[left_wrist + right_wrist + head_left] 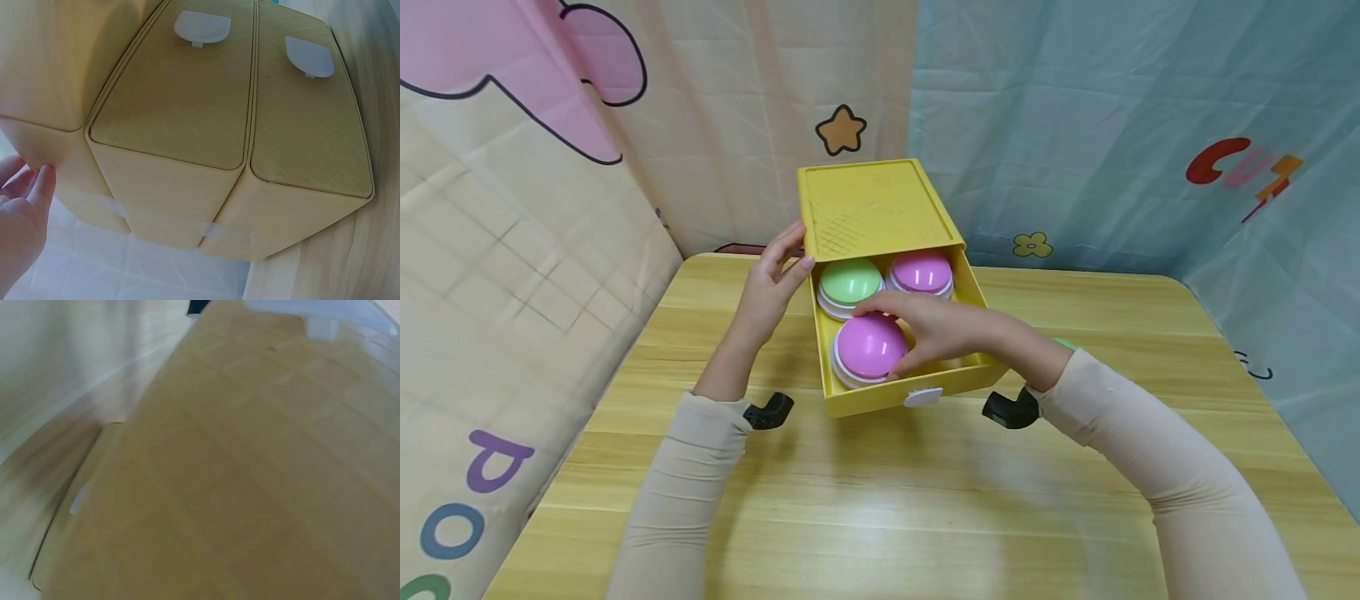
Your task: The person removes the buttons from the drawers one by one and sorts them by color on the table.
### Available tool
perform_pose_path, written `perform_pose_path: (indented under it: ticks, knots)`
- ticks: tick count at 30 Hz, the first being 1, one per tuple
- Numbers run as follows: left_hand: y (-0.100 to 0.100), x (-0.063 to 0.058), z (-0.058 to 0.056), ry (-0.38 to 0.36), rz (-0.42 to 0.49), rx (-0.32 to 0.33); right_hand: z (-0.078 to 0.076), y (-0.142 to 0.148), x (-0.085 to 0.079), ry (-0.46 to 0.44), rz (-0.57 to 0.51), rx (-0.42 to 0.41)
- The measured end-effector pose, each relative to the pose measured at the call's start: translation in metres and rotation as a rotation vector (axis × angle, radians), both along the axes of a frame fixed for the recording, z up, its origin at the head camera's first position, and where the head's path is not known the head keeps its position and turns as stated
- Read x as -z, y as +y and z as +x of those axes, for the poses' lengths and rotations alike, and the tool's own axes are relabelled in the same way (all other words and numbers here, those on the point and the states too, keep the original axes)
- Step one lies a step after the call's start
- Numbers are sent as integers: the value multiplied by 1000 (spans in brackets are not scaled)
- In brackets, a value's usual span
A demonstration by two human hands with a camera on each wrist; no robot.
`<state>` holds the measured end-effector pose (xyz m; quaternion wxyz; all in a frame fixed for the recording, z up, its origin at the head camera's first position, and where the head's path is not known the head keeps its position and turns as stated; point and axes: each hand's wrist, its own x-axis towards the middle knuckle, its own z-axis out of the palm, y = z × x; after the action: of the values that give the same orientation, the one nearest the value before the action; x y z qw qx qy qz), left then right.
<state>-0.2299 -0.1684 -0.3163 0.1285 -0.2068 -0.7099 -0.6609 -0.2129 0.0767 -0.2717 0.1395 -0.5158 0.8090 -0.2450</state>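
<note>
Left hand (769, 285) lay against the left side of the yellow plastic cabinet with a flat, ridged-edge top (880, 200), thumb and fingers apart, clamped on nothing, probably steadying it. Next, the extended yellow plastic drawer with a white front tab (868, 403) held three round pieces: a glossy pink dome on a white base (871, 346) at front left, a glossy green dome on a white base (850, 282) behind it, and a second pink dome on a white base (922, 271) at back right, partly under the cabinet top. Right hand (943, 327) reached over the drawer's right side, thumb and fingers clamped on the front pink dome from its right, likely because a curved edge gave the surest hold. A green sliver (1066, 343) showed behind the right forearm, too hidden to identify. Left wrist view added what head view missed: two closed, diamond-embossed yellow drawer fronts with white tabs (175, 106) (312, 125), in units stacked below the extended drawer. Right wrist view showed a blurry, diamond-embossed yellow panel (250, 475) close up with a pale tab (322, 328); neither hand nor dome was visible there.
</note>
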Motion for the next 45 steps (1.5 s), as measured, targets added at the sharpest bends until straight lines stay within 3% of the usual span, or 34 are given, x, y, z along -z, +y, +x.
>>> perform_pose_path:
  ticks: [11,15,18,30,37,45]
  knots:
    - [0,2,-1,16,-6,4,-4,23,-15,-67,-170,26]
    - [3,-8,8,12,-11,6,-7,37,-23,-36,-212,47]
    - [7,-16,15,-1,-17,3,-7,50,-30,-8,-218,87]
    - [8,-15,14,-9,-9,-6,-3,112,-42,39,-230,264]
    - [2,0,-1,-3,7,0,10,151,-31,29,-237,330]
    - [2,1,1,11,9,0,28,185,3,30,-258,411]
